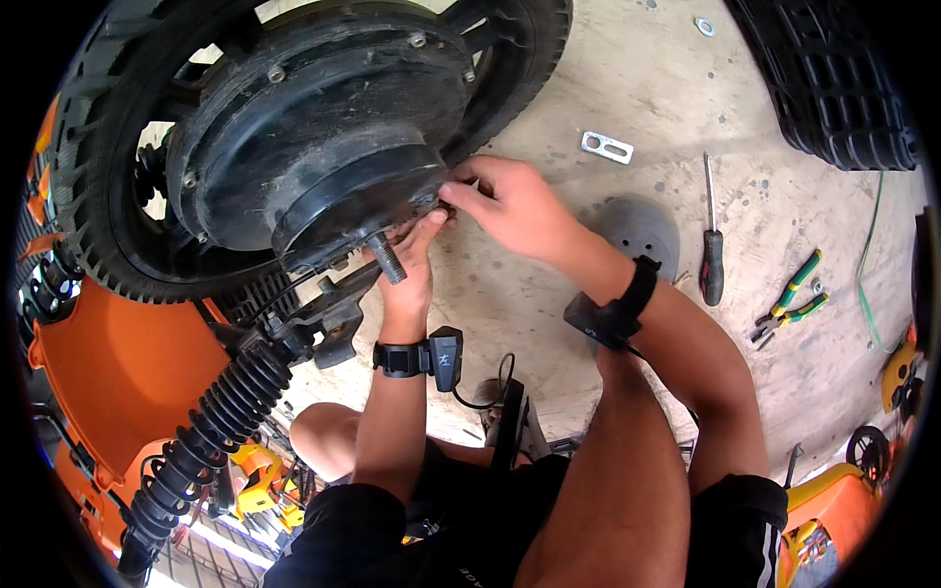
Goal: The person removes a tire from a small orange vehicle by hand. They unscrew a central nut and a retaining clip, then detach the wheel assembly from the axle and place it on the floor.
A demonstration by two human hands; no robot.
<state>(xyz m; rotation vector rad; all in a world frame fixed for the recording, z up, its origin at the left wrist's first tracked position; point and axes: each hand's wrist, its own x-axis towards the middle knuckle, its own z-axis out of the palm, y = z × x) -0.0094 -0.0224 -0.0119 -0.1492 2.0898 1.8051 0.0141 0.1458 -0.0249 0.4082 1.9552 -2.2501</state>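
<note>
A black hub-motor wheel (pixel 323 127) with a treaded tyre fills the upper left. From its round hub cover (pixel 368 201) juts a threaded axle (pixel 387 261). At the cover's right edge, my right hand (pixel 510 201) is closed, thumb and forefinger pinched together over something small that I cannot make out. Just below, my left hand (pixel 412 260) reaches up beside the axle. Its thumb meets the same edge near the right fingertips, and its fingers curl in partly behind the cover; what they grip is hidden. Each wrist wears a strapped black device.
A slotted metal plate (pixel 607 148), a screwdriver (pixel 713 250), pliers (pixel 789 299) and a nut (pixel 705 26) lie on the floor to the right. A coil-spring shock absorber (pixel 201 431) and an orange body panel (pixel 132 372) stand at left. Black grid footboard (pixel 833 78) lies upper right.
</note>
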